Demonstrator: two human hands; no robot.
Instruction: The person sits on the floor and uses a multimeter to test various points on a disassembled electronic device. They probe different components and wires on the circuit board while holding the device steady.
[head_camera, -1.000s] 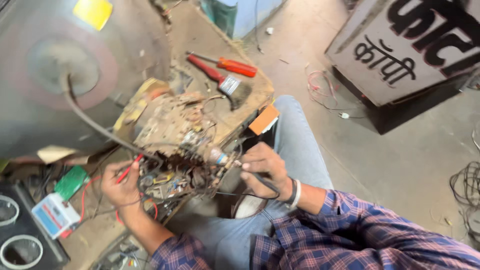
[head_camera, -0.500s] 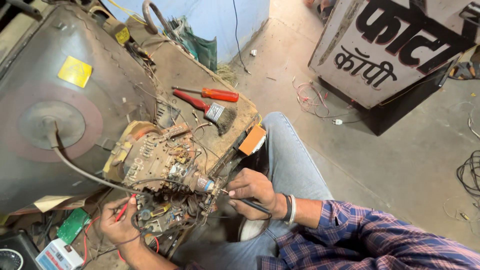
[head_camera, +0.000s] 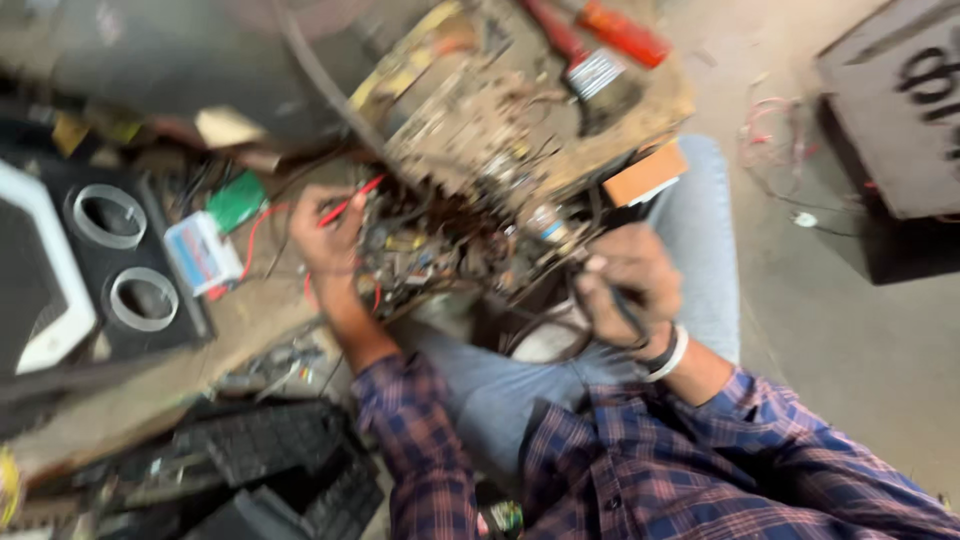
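Setting: cluttered repair corner on a concrete floor (head_camera: 860, 380), low wooden table (head_camera: 250, 320) strewn with parts; view is motion-blurred.
Left fingers: left hand (head_camera: 325, 235) pinched around a red probe (head_camera: 350, 205), tip aimed into the wiring.
Right fingers: right hand (head_camera: 625, 285) clenched on a black probe (head_camera: 628, 312) with its lead looping below.
Work piece: exposed circuit chassis (head_camera: 470, 170), between both hands, above the knees.
Nearby: red-handled brush (head_camera: 585, 60), green-and-white meter box (head_camera: 205, 245), speaker cabinet (head_camera: 100, 270).
Risk: crowded bare wires; a slipped tip could likely bridge contacts.
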